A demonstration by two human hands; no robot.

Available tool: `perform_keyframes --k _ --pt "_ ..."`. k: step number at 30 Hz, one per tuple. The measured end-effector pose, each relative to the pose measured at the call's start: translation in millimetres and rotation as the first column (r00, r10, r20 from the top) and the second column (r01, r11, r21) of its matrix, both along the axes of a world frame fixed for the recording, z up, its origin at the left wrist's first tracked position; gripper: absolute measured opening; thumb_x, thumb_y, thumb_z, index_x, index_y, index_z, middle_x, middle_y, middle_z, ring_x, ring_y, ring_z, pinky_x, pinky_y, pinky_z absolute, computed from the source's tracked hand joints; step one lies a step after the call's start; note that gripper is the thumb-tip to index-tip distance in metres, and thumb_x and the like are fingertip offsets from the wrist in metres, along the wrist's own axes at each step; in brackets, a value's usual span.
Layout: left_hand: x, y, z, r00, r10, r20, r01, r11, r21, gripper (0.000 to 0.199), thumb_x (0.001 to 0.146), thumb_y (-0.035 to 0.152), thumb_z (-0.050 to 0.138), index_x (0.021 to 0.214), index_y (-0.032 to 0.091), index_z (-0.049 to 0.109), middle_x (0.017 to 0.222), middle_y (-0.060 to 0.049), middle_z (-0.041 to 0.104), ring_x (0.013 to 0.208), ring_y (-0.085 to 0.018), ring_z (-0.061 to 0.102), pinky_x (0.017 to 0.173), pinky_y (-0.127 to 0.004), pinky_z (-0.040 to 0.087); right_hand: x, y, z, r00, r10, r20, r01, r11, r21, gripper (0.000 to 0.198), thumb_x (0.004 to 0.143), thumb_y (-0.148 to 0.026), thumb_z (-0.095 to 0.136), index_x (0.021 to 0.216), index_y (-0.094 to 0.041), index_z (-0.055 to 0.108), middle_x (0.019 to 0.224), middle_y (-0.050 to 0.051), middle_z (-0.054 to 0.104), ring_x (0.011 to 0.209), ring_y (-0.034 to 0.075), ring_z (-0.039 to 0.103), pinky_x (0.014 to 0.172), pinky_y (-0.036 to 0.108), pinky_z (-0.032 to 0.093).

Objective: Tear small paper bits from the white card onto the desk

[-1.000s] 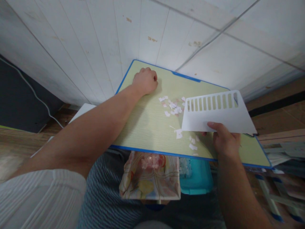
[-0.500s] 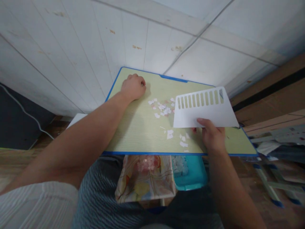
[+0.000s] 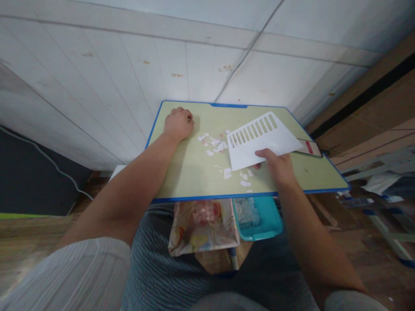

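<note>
My right hand (image 3: 277,166) grips the lower edge of a thin white sheet (image 3: 266,140) with a row of long rounded slots cut along its far side. The thumb lies on top, and the sheet is tilted above the table (image 3: 191,177). Towards the far left corner of the tabletop rests my left hand (image 3: 179,123), its fingers curled closed. A small dark spot shows at its fingertips, too small to name. Between the hands lie several small white paper scraps (image 3: 218,144), and more scraps (image 3: 245,183) are scattered nearer the front edge.
A phone (image 3: 311,148) lies right of the sheet, partly covered by it. Below the front edge are a patterned cloth-lined container (image 3: 204,242) with pinkish pieces and a turquoise tray (image 3: 266,231) with pale pieces. A white panelled wall (image 3: 155,65) stands behind.
The white sheet in my right hand has moved left and turned, its right end swinging nearer, so the phone now shows. The left hand stays closed in its place; the view has shifted slightly.
</note>
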State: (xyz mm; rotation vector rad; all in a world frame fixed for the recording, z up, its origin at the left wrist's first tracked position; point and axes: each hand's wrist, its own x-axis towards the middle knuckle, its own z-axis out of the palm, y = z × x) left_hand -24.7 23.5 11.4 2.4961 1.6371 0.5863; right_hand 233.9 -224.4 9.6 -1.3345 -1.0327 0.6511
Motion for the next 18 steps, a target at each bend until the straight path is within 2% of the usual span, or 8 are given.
perform_keyframes --k 4,8,15,18 --pt "3 -7 3.1 0.993 0.005 -0.115 0.000 0.999 0.042 0.045 0.110 0.023 0.050 0.136 0.013 0.085 0.150 -0.024 0.077 0.148 -0.043 0.066 0.125 -0.058 0.055 10 11 -8 0.998 -0.061 -0.006 0.061 0.998 0.024 0.023 0.071 -0.038 0.081 0.070 -0.027 0.061 0.059 -0.001 0.061 0.046 0.017 0.054 0.041 0.032 0.045" --pt "0 -22 5.3 0.983 0.029 -0.183 -0.018 0.998 0.061 0.049 0.113 0.022 0.045 0.141 0.011 0.083 0.152 -0.026 0.076 0.150 -0.045 0.065 0.124 -0.059 0.054 16 18 -15 0.996 -0.070 -0.053 0.071 0.997 0.021 0.024 0.069 -0.042 0.081 0.072 -0.028 0.062 0.057 0.000 0.063 0.046 0.018 0.053 0.040 0.033 0.046" --pt "-35 -75 2.9 0.968 0.085 -0.236 -0.074 0.996 0.059 0.050 0.115 0.025 0.045 0.152 0.012 0.078 0.159 -0.024 0.075 0.152 -0.041 0.067 0.126 -0.054 0.056 15 24 -24 0.990 0.128 -0.064 -0.130 0.991 -0.021 0.022 0.072 -0.041 0.081 0.080 -0.025 0.068 0.060 0.003 0.070 0.049 0.020 0.060 0.046 0.035 0.053" --pt "-57 -100 1.0 0.963 0.131 -0.234 -0.124 0.991 0.047 0.050 0.116 0.028 0.048 0.155 0.012 0.075 0.164 -0.024 0.073 0.153 -0.040 0.067 0.127 -0.055 0.056 18 30 -29 0.992 0.126 -0.004 -0.126 0.990 -0.071 0.021 0.073 -0.040 0.079 0.080 -0.025 0.067 0.059 0.004 0.069 0.049 0.021 0.059 0.046 0.034 0.052"
